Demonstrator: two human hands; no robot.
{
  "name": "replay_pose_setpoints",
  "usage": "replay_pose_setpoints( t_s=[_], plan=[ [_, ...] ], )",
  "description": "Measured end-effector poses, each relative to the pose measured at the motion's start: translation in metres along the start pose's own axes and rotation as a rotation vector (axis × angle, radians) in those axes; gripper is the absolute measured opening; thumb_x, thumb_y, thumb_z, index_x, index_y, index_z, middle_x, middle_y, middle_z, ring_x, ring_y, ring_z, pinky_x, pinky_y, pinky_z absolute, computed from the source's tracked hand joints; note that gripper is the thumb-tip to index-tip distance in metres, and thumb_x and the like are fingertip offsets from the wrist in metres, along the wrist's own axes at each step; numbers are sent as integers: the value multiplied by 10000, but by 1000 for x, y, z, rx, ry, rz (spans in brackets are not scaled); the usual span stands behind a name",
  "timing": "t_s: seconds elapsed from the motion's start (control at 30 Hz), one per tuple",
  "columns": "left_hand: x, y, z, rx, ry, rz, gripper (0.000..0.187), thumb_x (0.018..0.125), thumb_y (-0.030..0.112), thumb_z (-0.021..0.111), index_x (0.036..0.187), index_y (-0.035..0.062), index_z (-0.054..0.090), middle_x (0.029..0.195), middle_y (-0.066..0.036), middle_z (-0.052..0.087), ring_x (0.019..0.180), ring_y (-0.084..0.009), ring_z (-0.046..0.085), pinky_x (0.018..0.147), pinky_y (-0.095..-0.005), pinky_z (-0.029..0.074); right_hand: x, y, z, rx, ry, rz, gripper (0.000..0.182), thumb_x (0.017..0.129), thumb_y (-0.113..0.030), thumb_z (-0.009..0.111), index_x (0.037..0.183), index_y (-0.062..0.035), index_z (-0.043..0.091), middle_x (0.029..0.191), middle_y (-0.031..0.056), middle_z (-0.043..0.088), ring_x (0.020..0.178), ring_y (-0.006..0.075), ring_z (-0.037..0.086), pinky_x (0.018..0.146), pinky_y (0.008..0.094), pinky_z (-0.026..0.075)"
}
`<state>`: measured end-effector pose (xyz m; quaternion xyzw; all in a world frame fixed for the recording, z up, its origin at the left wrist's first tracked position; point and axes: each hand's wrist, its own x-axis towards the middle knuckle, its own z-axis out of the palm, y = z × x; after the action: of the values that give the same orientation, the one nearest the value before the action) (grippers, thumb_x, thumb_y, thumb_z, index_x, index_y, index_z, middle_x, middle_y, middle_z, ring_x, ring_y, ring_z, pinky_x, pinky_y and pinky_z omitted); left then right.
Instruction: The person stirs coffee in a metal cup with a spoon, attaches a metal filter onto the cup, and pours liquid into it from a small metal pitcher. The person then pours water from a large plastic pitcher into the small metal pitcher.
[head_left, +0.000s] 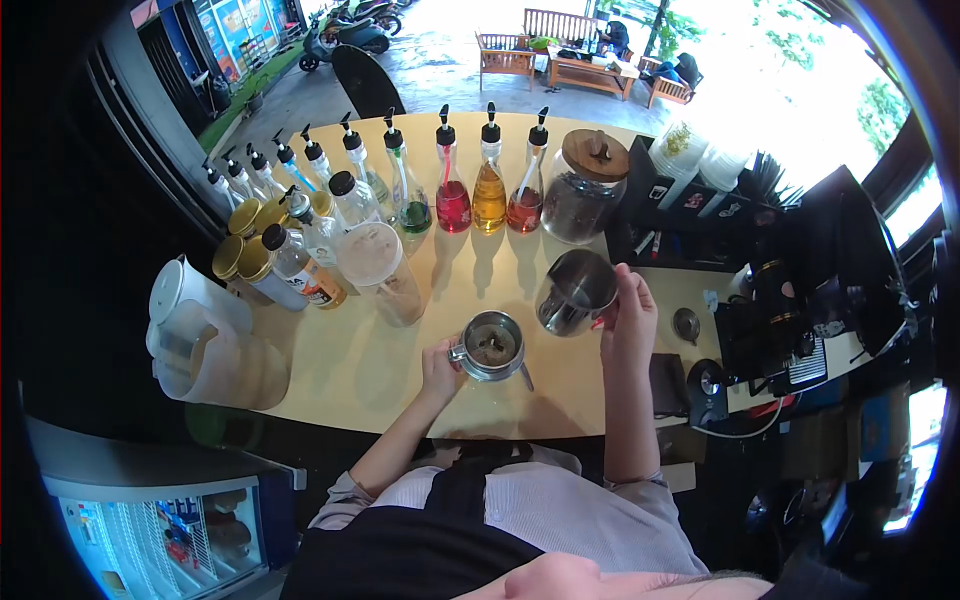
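My left hand [441, 369] is closed round the handle of a small metal cup [492, 346], which stands low over the counter's front part. Brownish contents with a dark patch show inside it. A thin metal handle or spoon end [527, 377] sticks out at its lower right. To the right, my right hand [630, 300] grips a steel pitcher [577, 292] by its right side, tilted so that its open mouth faces up and right. The pitcher and the cup are apart. What the pitcher holds cannot be made out.
Syrup bottles [489, 195] with black pumps line the counter's back edge [600, 122]. A tall clear container [380, 270] and plastic jugs [225, 350] stand left. A wooden-lidded jar [585, 190] is behind the pitcher. An espresso machine [780, 300] stands right; people sit outside.
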<state>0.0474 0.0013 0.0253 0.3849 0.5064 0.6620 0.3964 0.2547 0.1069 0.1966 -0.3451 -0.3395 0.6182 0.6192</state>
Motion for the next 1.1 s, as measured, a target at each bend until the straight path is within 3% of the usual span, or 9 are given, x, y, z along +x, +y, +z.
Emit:
replay_pose_setpoints(
  t_s=[0.07,0.17,0.3,0.37,0.47,0.53,0.7,0.93,1.1],
  plan=[
    [-2,5,-2,75,-17,19,421,903,256,301,690,-8,551,607,-32,507,555,-95,450,515,-252,346,-12,-9,0,3,-11,1,180,869,-193,600,719,-125,527,634,-69,480,546,-1,422,550,145,384],
    [0,6,-8,-27,64,14,435,904,238,283,688,-18,561,631,-62,546,583,-121,494,562,-262,384,-32,-18,6,98,4,-51,153,900,-209,521,871,-60,539,761,-19,467,691,79,459,646,233,411],
    [4,2,-46,71,62,112,458,903,229,266,703,-40,578,688,-102,599,648,-157,547,652,-284,427,-76,-25,35,114,-108,-122,142,905,-189,500,897,-50,529,788,-9,459,722,87,460,692,248,411],
    [-1,16,-65,79,83,113,462,903,228,261,708,-40,583,702,-110,609,664,-166,556,674,-290,434,-99,-22,53,100,-205,-115,94,919,-140,476,863,-70,507,837,-15,466,750,40,414,676,202,329],
    [-16,42,-101,128,144,58,456,900,220,258,691,-24,582,695,-105,606,660,-171,550,670,-298,432,-127,11,77,4,-382,-129,160,927,-146,458,783,-77,451,771,-26,404,695,56,354,627,199,284],
    [-24,54,-128,237,186,75,459,899,216,254,671,-13,580,685,-96,605,659,-169,548,667,-297,430,-143,42,89,-122,-456,-63,164,915,-171,456,783,-74,468,780,6,437,723,79,421,669,211,332],
    [-44,40,-185,215,232,81,435,927,209,252,765,-21,584,769,-95,617,724,-165,553,696,-288,427,-174,158,111,-20,-313,261,179,902,-172,460,741,-95,462,676,-27,436,655,72,406,640,220,318],
    [-57,40,-230,280,153,142,456,985,258,219,1018,-42,560,968,-138,616,943,-200,578,855,-298,415,-207,260,114,-63,-246,145,178,911,-187,455,759,-94,472,725,-17,476,683,72,422,674,219,332],
    [-62,32,-258,258,67,200,432,980,223,227,1018,-48,562,978,-145,615,937,-206,580,858,-308,420,-219,295,121,-36,-167,92,163,918,-173,450,781,-89,482,738,-15,482,711,72,433,690,224,337]
  ],
)
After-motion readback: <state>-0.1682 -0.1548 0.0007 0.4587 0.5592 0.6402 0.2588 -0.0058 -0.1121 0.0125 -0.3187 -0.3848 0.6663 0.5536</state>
